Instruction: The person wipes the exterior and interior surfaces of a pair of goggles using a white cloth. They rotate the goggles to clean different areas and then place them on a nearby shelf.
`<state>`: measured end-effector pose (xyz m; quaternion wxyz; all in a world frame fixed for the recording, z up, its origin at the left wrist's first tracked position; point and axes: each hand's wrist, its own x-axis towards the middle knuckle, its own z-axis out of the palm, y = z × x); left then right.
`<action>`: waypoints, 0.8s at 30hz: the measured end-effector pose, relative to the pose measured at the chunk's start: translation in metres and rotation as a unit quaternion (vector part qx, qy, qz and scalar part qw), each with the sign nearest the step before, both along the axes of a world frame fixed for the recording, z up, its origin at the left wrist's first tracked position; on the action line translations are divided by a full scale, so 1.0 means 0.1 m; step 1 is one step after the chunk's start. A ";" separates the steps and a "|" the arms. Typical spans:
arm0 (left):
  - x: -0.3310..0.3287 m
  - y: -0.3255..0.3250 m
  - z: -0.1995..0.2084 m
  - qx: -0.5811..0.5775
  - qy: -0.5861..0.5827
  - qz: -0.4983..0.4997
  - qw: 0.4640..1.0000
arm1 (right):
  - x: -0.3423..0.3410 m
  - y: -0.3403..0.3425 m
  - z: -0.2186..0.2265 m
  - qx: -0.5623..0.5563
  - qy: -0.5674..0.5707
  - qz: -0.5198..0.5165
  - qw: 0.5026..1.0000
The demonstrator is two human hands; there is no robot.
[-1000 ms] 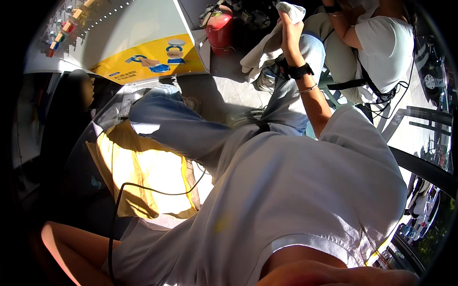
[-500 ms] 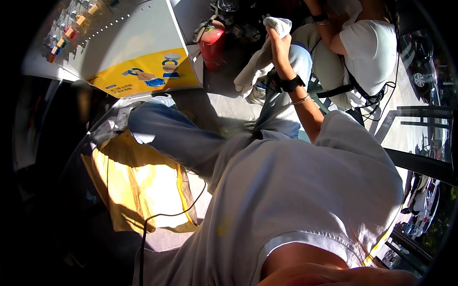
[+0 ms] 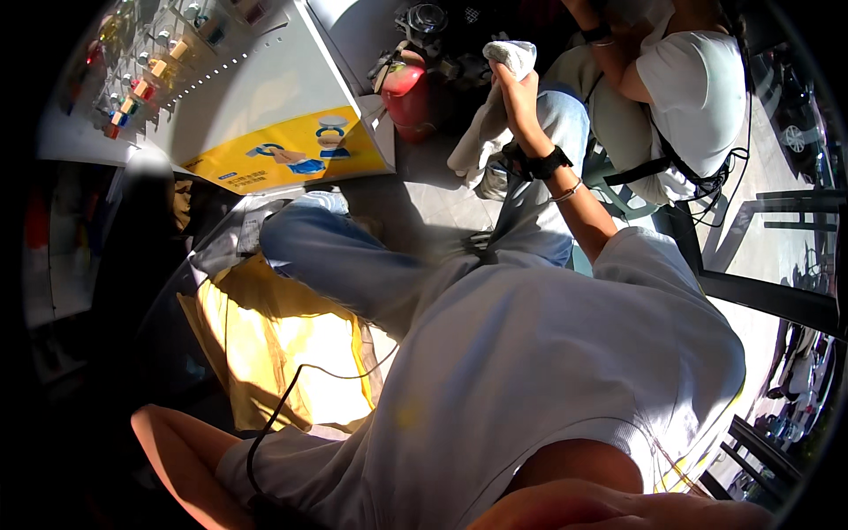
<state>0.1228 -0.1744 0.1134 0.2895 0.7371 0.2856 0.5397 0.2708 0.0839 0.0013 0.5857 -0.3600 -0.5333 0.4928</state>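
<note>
My right hand [image 3: 519,99] is raised in front of me, closed around a bunched white cloth [image 3: 512,56]. Part of the cloth sticks out above my fingers, and a longer length hangs below toward my right leg. On that wrist are a black watch [image 3: 542,164] and a thin bracelet. At the lower left my bent left arm [image 3: 190,450] shows around the elbow; the left hand itself lies outside the picture.
A white display stand [image 3: 256,97] with a yellow front panel and small hanging items stands at the upper left. Beside it is a red rounded container [image 3: 408,110]. A yellow bag [image 3: 274,344] lies by my leg, crossed by a black cable. Another person [image 3: 689,88] sits at the upper right.
My left elbow has come into the picture at the lower left. The whole view has shifted slightly. My right hand keeps its hold on the white cloth.
</note>
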 end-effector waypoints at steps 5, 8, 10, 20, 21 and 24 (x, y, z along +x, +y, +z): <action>0.02 -0.14 0.68 0.116 -0.021 -0.169 0.979 | -0.32 -0.18 0.31 0.025 -0.023 0.213 0.977; 0.10 -0.04 1.00 0.149 -0.022 -0.283 0.947 | -0.60 -0.05 0.13 0.015 -0.030 0.324 0.945; 0.17 0.05 1.13 0.149 -0.013 -0.342 0.928 | -0.77 -0.18 0.22 -0.003 -0.051 0.378 0.925; 0.59 1.28 1.00 0.097 0.023 -0.521 0.848 | -1.29 0.42 -0.20 -0.009 -0.032 0.304 0.952; 0.60 1.46 0.95 0.099 0.022 -0.537 0.838 | -1.17 0.51 -0.06 -0.012 -0.035 0.271 0.962; 0.60 1.87 0.90 0.092 0.019 -0.557 0.825 | -1.04 0.68 0.16 -0.011 -0.014 0.231 0.973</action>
